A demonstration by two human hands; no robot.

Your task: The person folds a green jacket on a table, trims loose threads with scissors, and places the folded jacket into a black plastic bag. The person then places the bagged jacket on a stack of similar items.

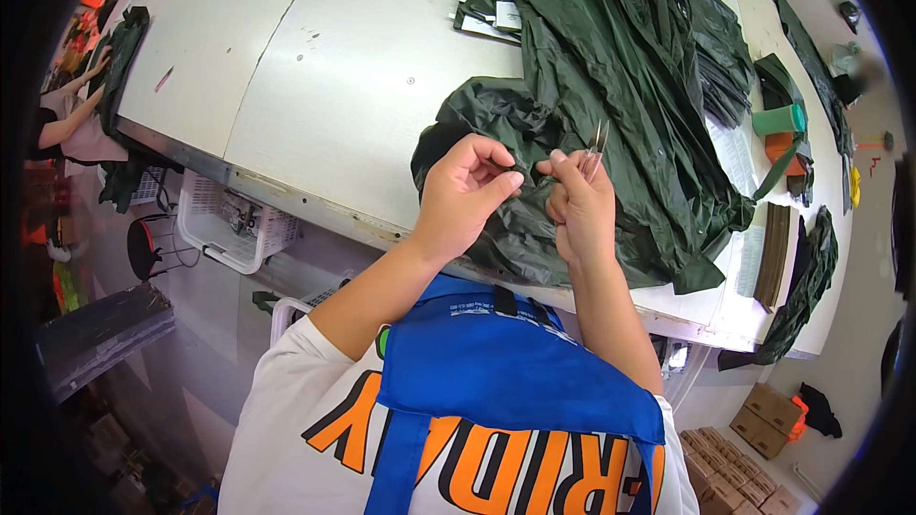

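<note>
— White worktable (363,67), near edge: what is on it?

— Dark green garment (611,86), heaped and crumpled, spreading from the table's front edge toward the far side.

— Hands?

— Left hand (463,195) pinches a fold of the fabric between thumb and fingers. Right hand (577,205), just beside it, is closed on small metal snips (596,148), blades pointing up.

— Surroundings?

— Green tape roll (780,120) to the right; white plastic basket (234,219) under the table; another person's arm (72,114) far left.
</note>
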